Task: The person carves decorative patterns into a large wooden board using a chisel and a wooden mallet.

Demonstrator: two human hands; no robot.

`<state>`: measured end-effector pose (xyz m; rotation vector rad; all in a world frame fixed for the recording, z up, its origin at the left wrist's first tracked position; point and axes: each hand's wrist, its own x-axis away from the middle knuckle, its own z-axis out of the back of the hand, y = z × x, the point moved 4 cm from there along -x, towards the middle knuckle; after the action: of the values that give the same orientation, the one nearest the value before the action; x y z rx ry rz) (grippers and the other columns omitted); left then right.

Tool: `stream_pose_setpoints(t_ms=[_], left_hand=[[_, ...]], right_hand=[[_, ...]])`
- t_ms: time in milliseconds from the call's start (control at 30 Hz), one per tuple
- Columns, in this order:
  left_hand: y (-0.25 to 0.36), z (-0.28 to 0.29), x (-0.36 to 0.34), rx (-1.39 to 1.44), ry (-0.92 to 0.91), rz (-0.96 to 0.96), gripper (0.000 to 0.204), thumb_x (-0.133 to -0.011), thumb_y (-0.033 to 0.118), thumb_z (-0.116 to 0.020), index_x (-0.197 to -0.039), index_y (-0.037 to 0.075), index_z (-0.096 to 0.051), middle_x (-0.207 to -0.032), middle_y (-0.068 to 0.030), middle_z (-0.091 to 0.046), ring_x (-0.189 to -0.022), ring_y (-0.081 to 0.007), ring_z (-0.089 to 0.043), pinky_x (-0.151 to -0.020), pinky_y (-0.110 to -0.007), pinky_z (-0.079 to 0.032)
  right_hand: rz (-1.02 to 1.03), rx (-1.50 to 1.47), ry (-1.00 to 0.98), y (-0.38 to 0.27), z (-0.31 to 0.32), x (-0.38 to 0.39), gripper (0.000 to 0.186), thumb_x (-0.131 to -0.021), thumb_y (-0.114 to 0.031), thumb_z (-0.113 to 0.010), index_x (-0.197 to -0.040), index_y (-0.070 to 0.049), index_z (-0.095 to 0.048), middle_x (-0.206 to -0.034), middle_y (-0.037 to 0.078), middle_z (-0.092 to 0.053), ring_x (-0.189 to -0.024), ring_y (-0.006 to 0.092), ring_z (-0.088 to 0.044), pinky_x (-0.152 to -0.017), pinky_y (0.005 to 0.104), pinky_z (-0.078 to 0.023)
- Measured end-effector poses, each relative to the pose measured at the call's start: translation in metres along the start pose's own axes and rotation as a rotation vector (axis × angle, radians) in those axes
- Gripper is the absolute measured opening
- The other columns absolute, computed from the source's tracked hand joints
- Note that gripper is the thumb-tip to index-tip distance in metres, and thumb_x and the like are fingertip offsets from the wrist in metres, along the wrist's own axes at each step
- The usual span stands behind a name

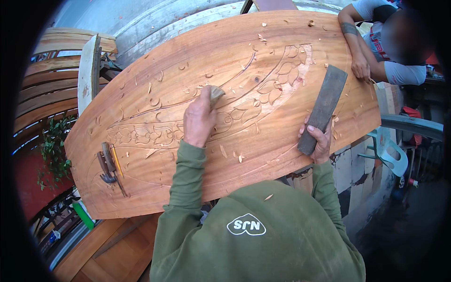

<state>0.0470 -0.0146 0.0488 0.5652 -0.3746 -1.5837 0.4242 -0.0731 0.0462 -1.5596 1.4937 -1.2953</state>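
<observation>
My left hand [199, 116] is closed round a wooden-handled carving chisel [216, 96], upright over the carved panel. The handle's butt shows above my fist; its blade is hidden. My right hand [320, 140] grips the lower end of a long, flat, dark wooden block [327, 105], held tilted near the panel's right side. Beneath both hands lies a large reddish-brown wooden panel [277, 164] with a rounded outline. A carved band of leaves and flowers [150, 134] crosses it, and a curved groove runs above that band.
Several hand tools [107, 162] lie at the panel's left, beside a yellow pencil [117, 160]. Curled shavings [241, 157] dot the surface. Another person's arm [359, 56] rests on the far right edge. A pale green plastic chair [387, 150] stands at right; plant leaves [54, 145] at left.
</observation>
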Motion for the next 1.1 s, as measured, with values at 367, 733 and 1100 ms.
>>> stream_pose_setpoints(t_ms=[367,733,1100], left_hand=[[-0.116,0.116,0.131,-0.429,0.261,0.412,0.067,-0.086,0.002,-0.075,-0.15,0.012,-0.056,-0.122,-0.0193,-0.072,-0.108,-0.043,-0.071,-0.092,-0.053,-0.056],[-0.133,0.097,0.195,-0.619,0.597,0.359,0.064,-0.097,0.046,-0.077,-0.148,0.011,-0.06,-0.123,-0.0159,-0.069,-0.108,-0.0391,-0.065,-0.095,-0.05,-0.054],[-0.151,0.097,0.193,-0.548,0.6,0.432,0.061,-0.096,0.051,-0.076,-0.137,0.008,-0.064,-0.128,-0.0189,-0.068,-0.119,-0.0411,-0.063,-0.102,-0.052,-0.052]], right_hand=[[0.08,-0.055,-0.069,0.003,0.006,0.001,0.05,-0.088,-0.009,-0.075,-0.132,-0.003,-0.051,-0.102,0.012,-0.066,-0.079,0.0231,-0.071,-0.067,0.0381,-0.063],[0.123,-0.007,-0.091,0.002,0.005,0.005,0.046,-0.092,-0.014,-0.075,-0.129,-0.004,-0.051,-0.098,0.011,-0.067,-0.076,0.0208,-0.071,-0.064,0.036,-0.063],[0.161,0.01,-0.099,0.005,0.012,0.006,0.035,-0.094,-0.017,-0.076,-0.119,-0.006,-0.054,-0.084,0.011,-0.067,-0.069,0.02,-0.07,-0.062,0.034,-0.062]])
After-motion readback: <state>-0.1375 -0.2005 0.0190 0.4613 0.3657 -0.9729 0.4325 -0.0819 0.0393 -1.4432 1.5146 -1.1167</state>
